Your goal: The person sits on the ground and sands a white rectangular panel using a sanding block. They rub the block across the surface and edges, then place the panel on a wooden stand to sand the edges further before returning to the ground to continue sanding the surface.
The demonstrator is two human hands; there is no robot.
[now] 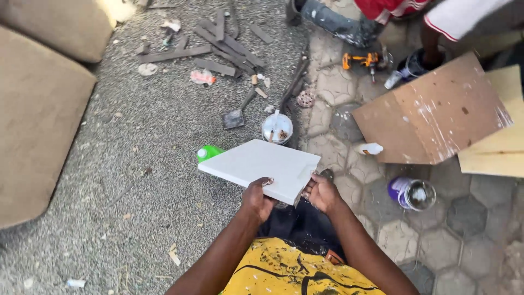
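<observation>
A flat white rectangular board (256, 164) is held level in front of me, above the ground. My left hand (256, 198) grips its near edge from below, thumb on top. At the board's near right corner my right hand (322, 192) holds the edge with curled fingers. A green bottle (207, 152) pokes out from under the board's far left side. Just beyond the board stands a white paint can (277, 128) with a stick in it.
Brown cushions (38, 120) lie at left. Scrap wood strips (218, 46) and a trowel (237, 114) litter the gravel. A cardboard sheet (436, 114), plywood (502, 147), a purple can (411, 193), a small white bottle (371, 148), an orange drill (360, 59) and another person's legs (382, 16) are at right.
</observation>
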